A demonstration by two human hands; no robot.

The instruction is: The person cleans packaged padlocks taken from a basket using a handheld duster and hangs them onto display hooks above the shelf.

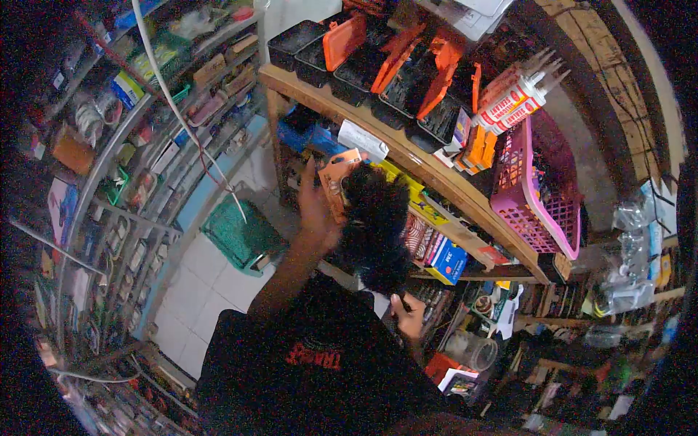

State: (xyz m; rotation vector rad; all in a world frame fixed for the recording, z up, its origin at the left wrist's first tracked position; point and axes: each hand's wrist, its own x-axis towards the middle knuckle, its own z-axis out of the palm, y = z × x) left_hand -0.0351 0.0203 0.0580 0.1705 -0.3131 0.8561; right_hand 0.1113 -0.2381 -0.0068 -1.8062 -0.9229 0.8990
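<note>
One orange packet [334, 187], in a co-worker's hand [315, 211] beside the wooden shelf [465, 198], seems light, stiff, best edge-held; own hands unseen, grip I cannot tell.

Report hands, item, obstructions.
Wearer's hands: neither visible. Co-worker's left hand: holding up orange pack. Co-worker's right hand: apart from pack. Co-worker's hair: partly blocking view of pack.

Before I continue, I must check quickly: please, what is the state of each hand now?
Left hand: holding a rectangular orange package.
Right hand: closed, apparently holding a bushy black duster.
</note>
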